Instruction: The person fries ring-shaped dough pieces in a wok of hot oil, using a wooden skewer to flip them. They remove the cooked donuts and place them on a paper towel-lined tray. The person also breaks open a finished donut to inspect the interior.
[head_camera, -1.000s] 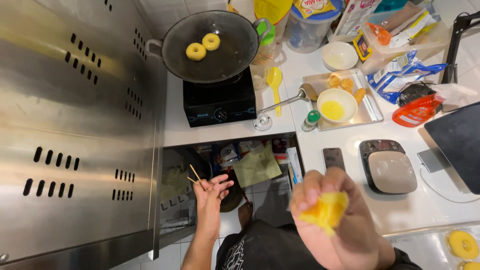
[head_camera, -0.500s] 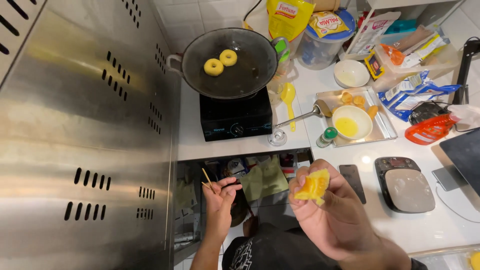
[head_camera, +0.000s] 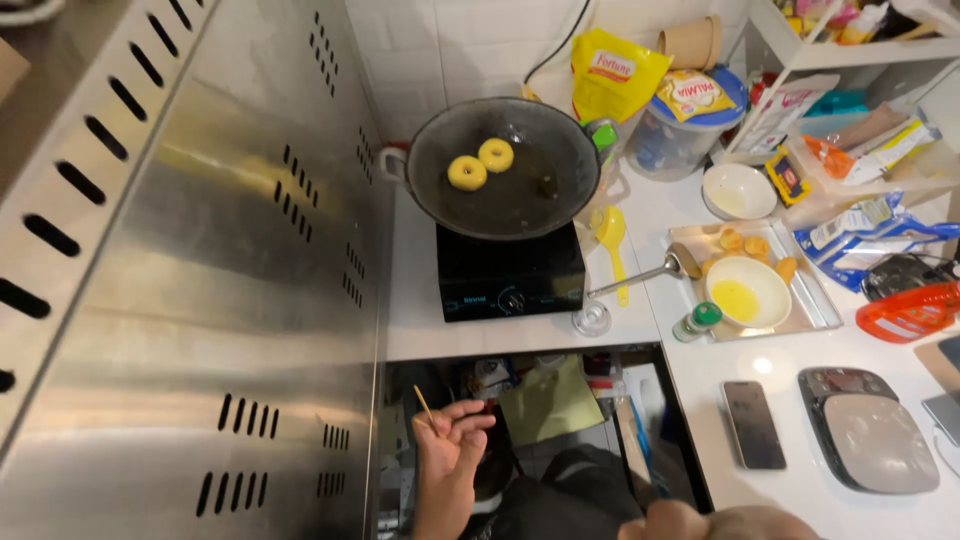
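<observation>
Left hand (head_camera: 452, 452) pinches thin sticks (head_camera: 425, 408); right hand (head_camera: 700, 522) dropped to the frame bottom.
Yellow dough piece it showed a moment ago is gone from view, grip there can't be told. Two rings (head_camera: 481, 163) fry in the pan (head_camera: 500, 165), well ahead of the sticks. Steel wall (head_camera: 200, 300) crowds the left; counter (head_camera: 800, 370) to the right is open.

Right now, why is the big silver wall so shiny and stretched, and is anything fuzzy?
Head view: the steel panel mirrors the room light in pale streaks, and the wide lens bends its edges; the white counter glares bright; the left hand with its thin stick sits in shadow; the right hand is cut off at the bottom edge and slightly blurred.
</observation>
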